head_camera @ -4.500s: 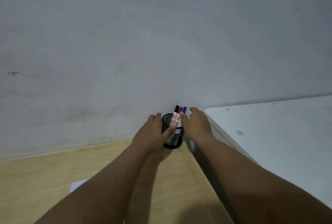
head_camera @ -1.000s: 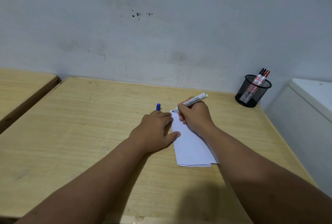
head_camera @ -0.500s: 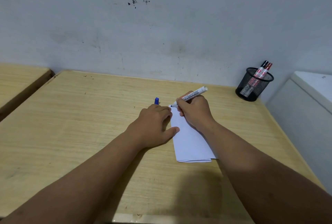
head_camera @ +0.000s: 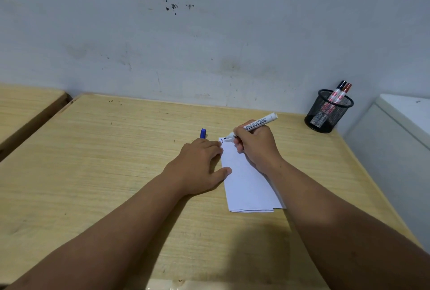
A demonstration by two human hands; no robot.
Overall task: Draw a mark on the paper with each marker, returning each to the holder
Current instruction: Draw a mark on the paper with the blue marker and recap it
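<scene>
A folded white paper lies on the wooden table. My right hand grips an uncapped white marker, its blue tip touching the paper's far left corner, where a short blue mark shows. My left hand rests on the paper's left edge with its thumb on the sheet, and the marker's blue cap sticks out from its fingers. A black mesh holder stands at the table's far right corner with a black-capped marker and a red-capped marker upright in it.
A grey wall runs along the table's far edge. A white cabinet stands against the table's right side. Another wooden surface lies to the left, across a gap.
Since the earliest frame the blue marker left the holder and was uncapped. In the last second the tip stayed at the paper's corner and a short blue mark appeared; the view shifted slightly.
</scene>
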